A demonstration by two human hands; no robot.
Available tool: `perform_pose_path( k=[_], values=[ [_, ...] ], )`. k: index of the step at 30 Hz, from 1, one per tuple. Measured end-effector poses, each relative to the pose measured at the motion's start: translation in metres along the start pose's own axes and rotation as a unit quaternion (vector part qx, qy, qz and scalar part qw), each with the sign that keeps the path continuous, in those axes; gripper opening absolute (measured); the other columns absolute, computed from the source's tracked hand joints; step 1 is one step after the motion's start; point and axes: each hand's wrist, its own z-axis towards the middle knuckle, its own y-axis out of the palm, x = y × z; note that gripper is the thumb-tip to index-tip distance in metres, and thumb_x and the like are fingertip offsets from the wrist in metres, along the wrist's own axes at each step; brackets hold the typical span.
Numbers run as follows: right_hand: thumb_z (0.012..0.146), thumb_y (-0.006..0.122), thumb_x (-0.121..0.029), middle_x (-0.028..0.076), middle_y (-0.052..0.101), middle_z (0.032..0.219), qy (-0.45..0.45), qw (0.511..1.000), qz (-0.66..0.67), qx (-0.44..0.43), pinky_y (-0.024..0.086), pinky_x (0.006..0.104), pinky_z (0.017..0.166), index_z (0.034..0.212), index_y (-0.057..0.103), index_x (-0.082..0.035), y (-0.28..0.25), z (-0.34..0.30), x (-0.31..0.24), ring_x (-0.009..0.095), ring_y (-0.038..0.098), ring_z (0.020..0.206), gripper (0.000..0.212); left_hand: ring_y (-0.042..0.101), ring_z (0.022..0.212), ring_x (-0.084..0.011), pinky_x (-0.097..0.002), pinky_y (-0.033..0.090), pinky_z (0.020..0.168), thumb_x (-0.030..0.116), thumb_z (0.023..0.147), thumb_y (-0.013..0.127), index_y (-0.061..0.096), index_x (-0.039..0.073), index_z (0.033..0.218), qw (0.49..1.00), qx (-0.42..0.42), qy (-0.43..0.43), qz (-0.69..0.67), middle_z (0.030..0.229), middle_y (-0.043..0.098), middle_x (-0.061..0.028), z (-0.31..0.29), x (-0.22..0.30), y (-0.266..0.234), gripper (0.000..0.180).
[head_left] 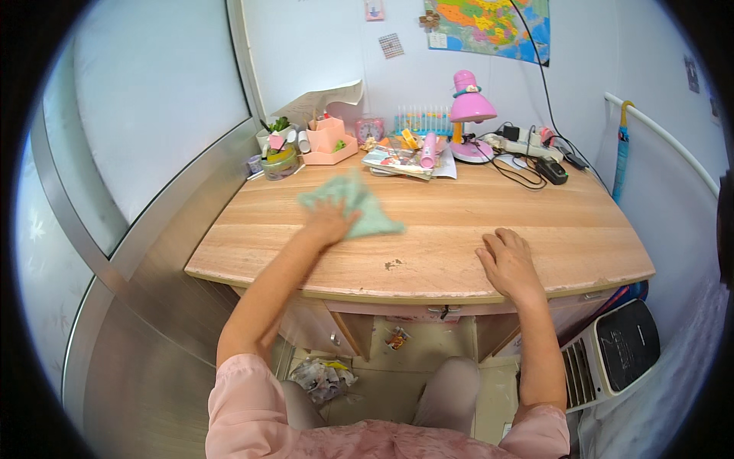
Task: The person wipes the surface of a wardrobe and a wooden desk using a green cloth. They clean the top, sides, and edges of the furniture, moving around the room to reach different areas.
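Green cloth [353, 203] lies flat toward the desk's [428, 252] left rear, pressed under the left hand [330, 220] for full contact. Right hand [508, 260], empty with fingers spread, rests palm-down near the front edge, apparently as a brace.

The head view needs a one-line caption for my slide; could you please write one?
Left hand presses a green cloth on the wooden desk; right hand rests flat.

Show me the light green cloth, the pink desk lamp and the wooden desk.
light green cloth [365, 205], head view, its middle
pink desk lamp [470, 107], head view, its shade
wooden desk [459, 214], head view, bare top
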Motion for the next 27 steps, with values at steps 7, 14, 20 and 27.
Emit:
perform_pose_path(
  k=[7, 14, 20, 27],
  values=[
    [0.090, 0.054, -0.027, 0.018, 0.057, 0.115, 0.011, 0.999, 0.032, 0.001, 0.034, 0.0446, 0.100, 0.107, 0.062, -0.001, 0.010, 0.002, 0.019, 0.033, 0.049, 0.113, 0.032, 0.017, 0.141, -0.0421, -0.0550, 0.008, 0.114, 0.079, 0.082, 0.030, 0.023, 0.016, 0.150, 0.947, -0.009, 0.322, 0.014, 0.152, 0.020, -0.0248, -0.100, 0.119, -0.016, 0.093],
    [0.090, 0.055, -0.027, 0.018, 0.057, 0.113, -0.015, 0.999, 0.030, 0.022, 0.035, 0.0444, 0.099, 0.107, 0.063, -0.002, 0.004, -0.001, 0.010, 0.033, 0.049, 0.112, 0.031, 0.020, 0.140, -0.0410, -0.0570, 0.013, 0.112, 0.087, 0.066, 0.045, 0.025, 0.011, 0.149, 0.998, -0.062, -0.023, 0.003, 0.151, 0.023, -0.0252, -0.089, -0.063, -0.036, 0.114],
    [0.090, 0.055, -0.028, 0.020, 0.056, 0.116, 0.004, 1.000, 0.020, 0.015, 0.034, 0.0452, 0.101, 0.107, 0.062, -0.001, 0.003, 0.000, 0.000, 0.035, 0.048, 0.114, 0.033, 0.013, 0.142, -0.0394, -0.0612, 0.010, 0.111, 0.087, 0.067, 0.045, 0.029, 0.014, 0.148, 0.989, 0.027, -0.119, -0.087, 0.154, 0.019, -0.0191, -0.107, -0.159, -0.014, 0.109],
    [0.089, 0.057, -0.024, 0.023, 0.054, 0.122, 0.028, 0.999, 0.039, -0.001, 0.035, 0.0443, 0.102, 0.110, 0.062, 0.000, -0.006, -0.004, 0.000, 0.038, 0.046, 0.118, 0.033, 0.011, 0.142, -0.0414, -0.0602, 0.009, 0.112, 0.079, 0.080, 0.037, 0.034, 0.024, 0.146, 0.985, -0.004, 0.165, -0.039, 0.155, 0.019, -0.0126, -0.121, -0.005, -0.012, 0.086]
  ],
)
